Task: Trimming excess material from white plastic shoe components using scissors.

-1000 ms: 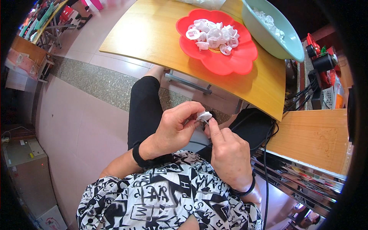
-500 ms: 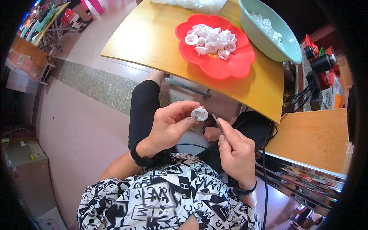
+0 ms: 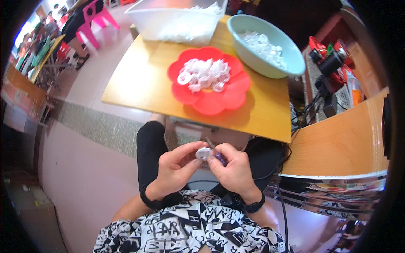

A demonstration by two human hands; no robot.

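My left hand (image 3: 175, 168) pinches a small white round plastic piece (image 3: 203, 153) between thumb and fingers, held over my lap. My right hand (image 3: 232, 168) is closed around a thin tool with a purple grip (image 3: 217, 155), its tip resting against the white piece. Both hands meet just below the front edge of the wooden table (image 3: 139, 84). On that table a red flower-shaped plate (image 3: 228, 99) carries a heap of similar white pieces (image 3: 203, 74).
A pale green bowl (image 3: 291, 67) with more white pieces stands at the table's far right, a clear plastic tub (image 3: 168, 19) behind the plate. A second wooden surface (image 3: 341, 143) lies to my right, with red tools and cables behind it. Pink chairs stand far left.
My hands have drawn together again: the right hand now brings the tool tip onto the white piece. The camera view has tilted, showing more of the table and the tub.
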